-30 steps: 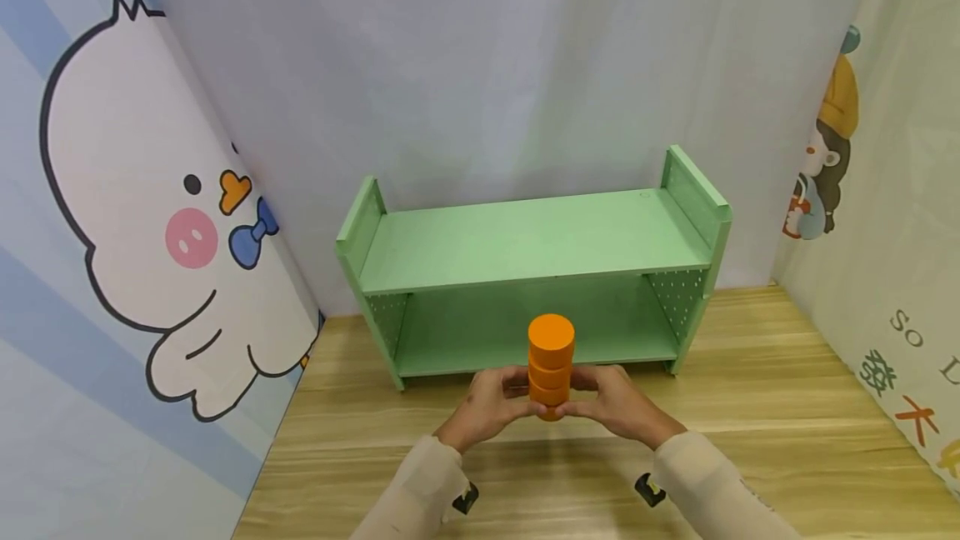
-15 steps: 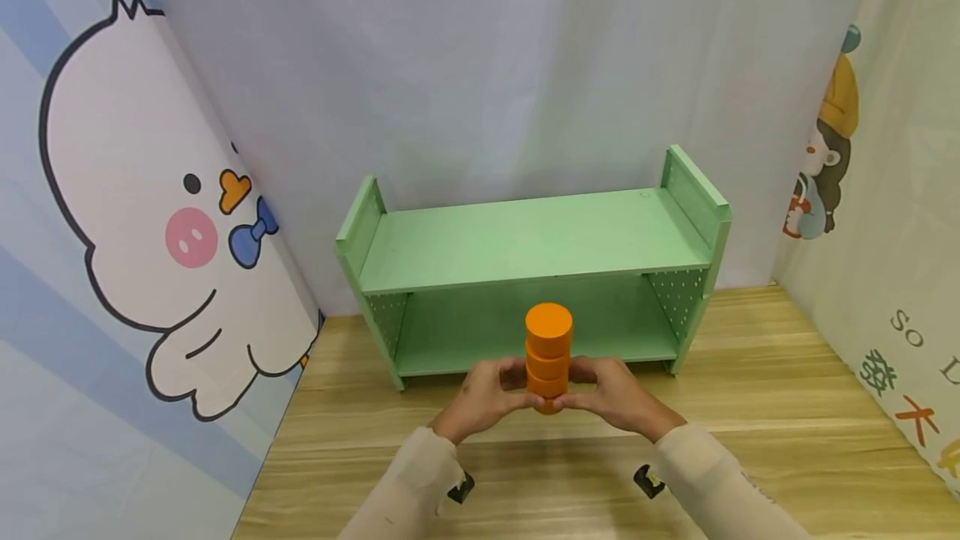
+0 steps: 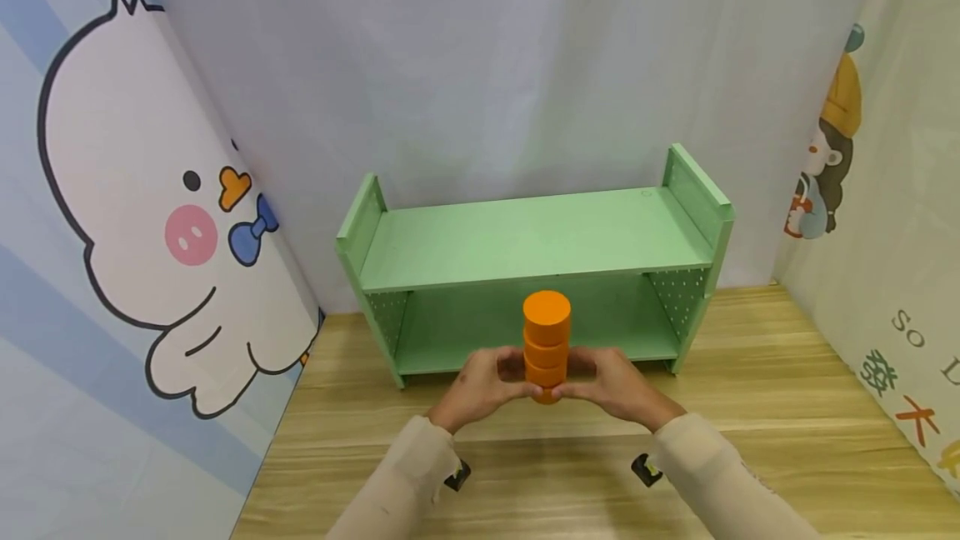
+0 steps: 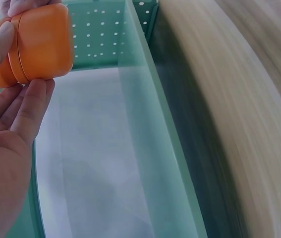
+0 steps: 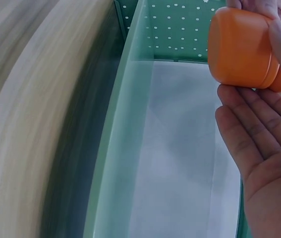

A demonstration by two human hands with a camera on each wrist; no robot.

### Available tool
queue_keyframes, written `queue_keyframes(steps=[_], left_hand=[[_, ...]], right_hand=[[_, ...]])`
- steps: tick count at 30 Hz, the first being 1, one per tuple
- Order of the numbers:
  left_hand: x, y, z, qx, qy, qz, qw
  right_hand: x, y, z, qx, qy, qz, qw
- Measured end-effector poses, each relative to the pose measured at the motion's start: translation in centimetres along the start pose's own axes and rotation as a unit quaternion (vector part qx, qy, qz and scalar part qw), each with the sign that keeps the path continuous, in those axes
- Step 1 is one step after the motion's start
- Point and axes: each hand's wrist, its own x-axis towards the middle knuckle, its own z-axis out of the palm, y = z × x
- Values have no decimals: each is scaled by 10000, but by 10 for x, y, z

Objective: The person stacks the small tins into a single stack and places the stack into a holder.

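Observation:
An orange stack of round, rounded-edge pieces (image 3: pixel 547 332) stands upright between my two hands, in front of the green shelf's lower level. My left hand (image 3: pixel 480 387) holds its left side, with the thumb on the near face. My right hand (image 3: pixel 621 387) holds the right side the same way; both thumbs nearly meet near the bottom. A seam runs round the orange stack (image 4: pixel 43 42) in the left wrist view. In the right wrist view, several fingers (image 5: pixel 254 116) lie under its side. What kind of thing the stack is cannot be made out.
A two-level green shelf (image 3: pixel 540 240) with raised, perforated side panels stands on the wood-grain table (image 3: pixel 525 473) behind the hands. Pale cloth (image 3: pixel 480 65) hangs behind it. Printed curtains with a white duck (image 3: pixel 127 190) and a cartoon figure flank the table.
Both hands have moved the orange stack slightly up in the head view, toward the shelf, and a touch left. The grip looks unchanged.

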Motion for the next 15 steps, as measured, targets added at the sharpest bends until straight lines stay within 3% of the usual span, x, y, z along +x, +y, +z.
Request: queue_keyframes(steps=[8,15], left_hand=[[1,4,-7,-196,-74,113,9997],[3,8,-14,-19,13,147,9999]], right_hand=[[6,-7,-5,142,-216,118,9996],[13,-14,-11,188,-217,51,9996]])
